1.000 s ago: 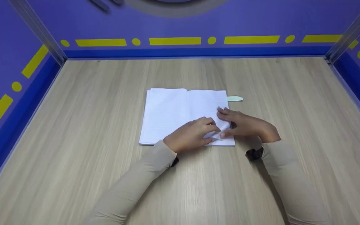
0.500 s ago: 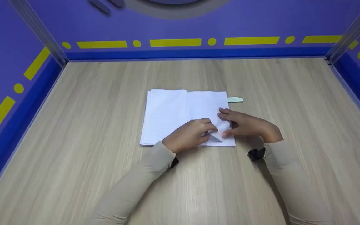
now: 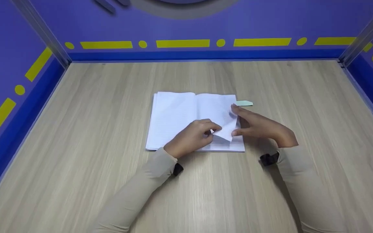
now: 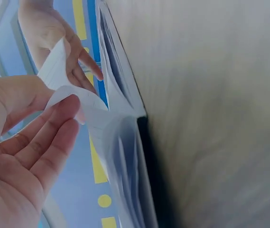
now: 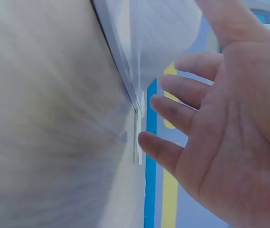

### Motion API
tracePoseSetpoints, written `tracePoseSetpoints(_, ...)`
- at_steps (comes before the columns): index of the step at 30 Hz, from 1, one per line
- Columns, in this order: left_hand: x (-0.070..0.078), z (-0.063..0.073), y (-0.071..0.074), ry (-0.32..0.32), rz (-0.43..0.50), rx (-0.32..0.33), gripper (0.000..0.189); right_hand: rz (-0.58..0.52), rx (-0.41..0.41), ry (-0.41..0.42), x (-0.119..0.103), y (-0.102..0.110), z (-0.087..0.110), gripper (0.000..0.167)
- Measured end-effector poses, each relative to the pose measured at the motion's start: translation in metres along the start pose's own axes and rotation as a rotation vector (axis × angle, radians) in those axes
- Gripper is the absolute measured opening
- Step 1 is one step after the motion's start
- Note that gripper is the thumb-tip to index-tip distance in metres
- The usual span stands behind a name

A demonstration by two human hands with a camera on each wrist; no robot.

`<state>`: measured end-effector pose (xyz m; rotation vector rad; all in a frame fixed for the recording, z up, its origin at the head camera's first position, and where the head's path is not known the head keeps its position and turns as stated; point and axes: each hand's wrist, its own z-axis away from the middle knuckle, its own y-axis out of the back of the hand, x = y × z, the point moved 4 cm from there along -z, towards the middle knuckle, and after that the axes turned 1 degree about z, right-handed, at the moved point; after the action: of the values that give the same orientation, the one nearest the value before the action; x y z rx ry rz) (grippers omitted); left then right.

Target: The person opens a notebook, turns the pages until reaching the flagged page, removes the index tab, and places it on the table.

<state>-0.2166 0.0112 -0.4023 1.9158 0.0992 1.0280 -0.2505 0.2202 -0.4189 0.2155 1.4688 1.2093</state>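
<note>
An open notebook (image 3: 173,118) with white ruled pages lies on the table in the head view. My left hand (image 3: 193,134) pinches the lower right part of a right-hand page (image 3: 226,130), which is raised and bent over. The left wrist view shows that page (image 4: 56,66) between the thumb and fingertips. At the notebook's right edge is my right hand (image 3: 261,126), its thumb by the lifted page and its fingers spread above. In the right wrist view the fingers of this hand (image 5: 220,118) are extended and loosely apart, curled round nothing.
A pale green tab (image 3: 244,103) sticks out from the notebook's upper right side. The wood-grain table (image 3: 92,129) is bordered by purple-blue panels (image 3: 186,29) with yellow marks at the back and sides. Both wrists wear a small black camera (image 3: 268,159).
The left hand has raised the page corner and drawn it slightly left and away from the body. The right hand has shifted a little right, its fingers now off the lower page.
</note>
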Motion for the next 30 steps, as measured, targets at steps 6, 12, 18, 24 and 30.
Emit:
tracePoseSetpoints(6,-0.005,0.004,0.006,0.023,0.110,0.071,0.032,-0.036,0.037,0.024,-0.002,0.004,-0.001,0.101)
tracePoseSetpoints(12,-0.009,0.009,0.013,0.066,0.231,0.140,0.036,-0.072,0.092,0.036,-0.001,0.007,-0.001,0.104)
tracePoseSetpoints(18,-0.015,0.013,0.024,0.118,0.308,0.239,0.034,-0.059,0.096,0.017,0.001,0.007,-0.001,0.104)
tracePoseSetpoints(24,-0.022,0.020,0.041,0.156,0.349,0.346,0.030,-0.024,0.049,0.004,0.002,0.004,-0.001,0.098)
tracePoseSetpoints(30,-0.029,0.029,0.059,0.204,0.441,0.407,0.030,-0.022,0.037,-0.006,0.003,0.001,-0.002,0.097)
